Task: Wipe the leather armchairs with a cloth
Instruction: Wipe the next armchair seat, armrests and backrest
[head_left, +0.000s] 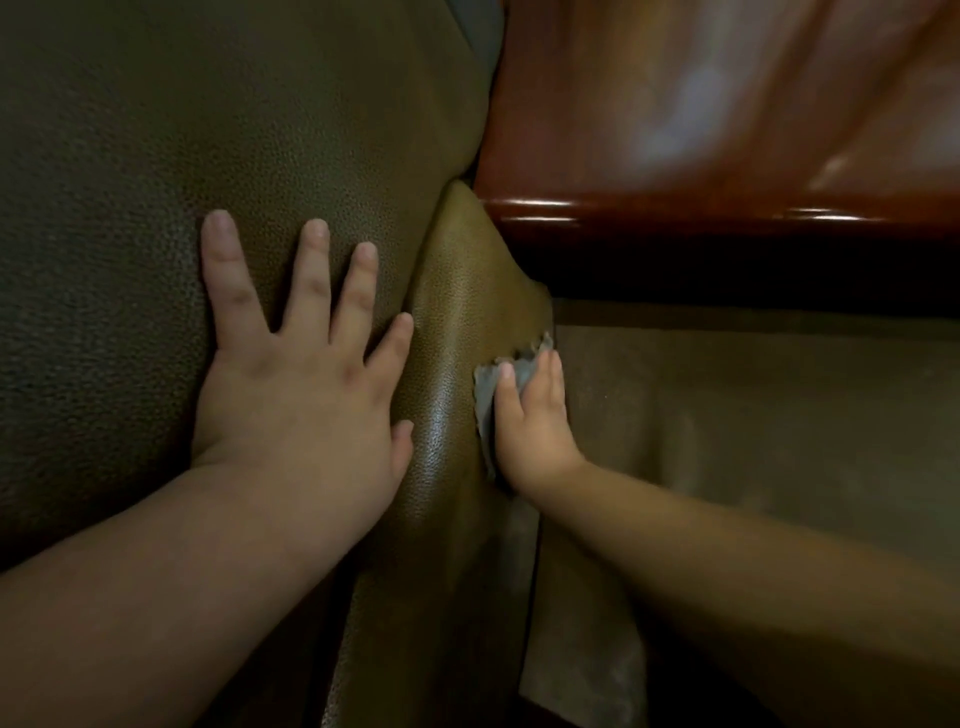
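Wiping down the side edge of the cushion

Right hand (530, 431) presses the cloth (491, 402) flat-fingered against the cushion's (457, 322) side; left hand (301, 364) is spread open on the armchair (208, 130). Barely any cloth showing, so it could bunch up or slip behind the cushion.

Olive-brown leather cushion (156, 156), pebbled grain throughout; lighter olive along the raised edge. Grey cloth (488, 400), plain. Glossy reddish-brown wooden frame (675, 208), white highlights. Dull brown side panel (753, 415), unpatterned.
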